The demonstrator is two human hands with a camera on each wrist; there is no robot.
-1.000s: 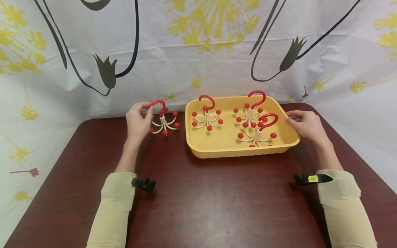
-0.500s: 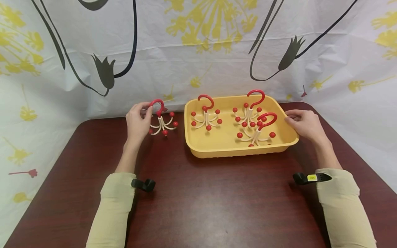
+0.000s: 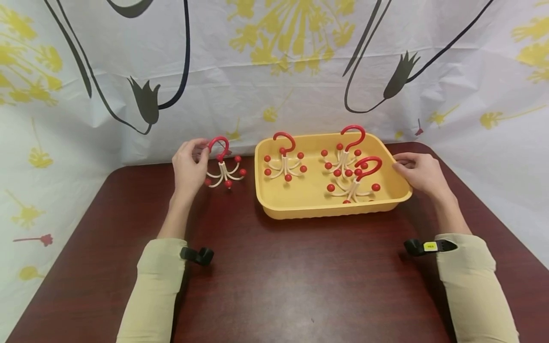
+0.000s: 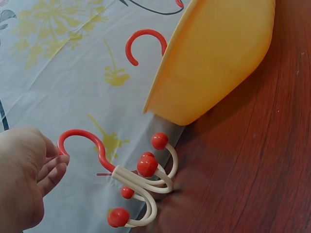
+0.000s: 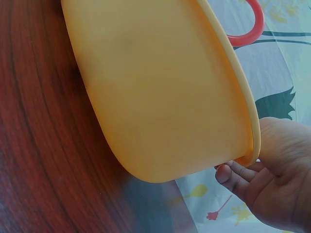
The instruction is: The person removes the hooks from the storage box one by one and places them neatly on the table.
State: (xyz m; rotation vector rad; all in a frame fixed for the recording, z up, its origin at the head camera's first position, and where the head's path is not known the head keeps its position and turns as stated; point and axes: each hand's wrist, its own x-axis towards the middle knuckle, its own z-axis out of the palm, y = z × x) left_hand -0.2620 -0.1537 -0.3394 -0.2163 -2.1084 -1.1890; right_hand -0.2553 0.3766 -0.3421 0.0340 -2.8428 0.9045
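My left hand pinches the free end of the red hook on a multi-arm hanger, left of the yellow tray. The hanger has cream arms curving outward from a short stem, each tipped with a red ball. In the left wrist view, the fingertips are at the hook's end and the hanger leans. My right hand grips the tray's right rim, its fingers under the edge in the right wrist view. Three similar hangers are in the tray: one at left, two at right.
The tray stands toward the back of a dark red-brown wooden table. Behind and beside the table hangs a white sheet printed with yellow and grey flowers. The tray's left wall is close to the held hanger.
The held hanger's arms have turned slightly and its stem has shifted a little left under the hook. Both hands keep their hold, nearly still.
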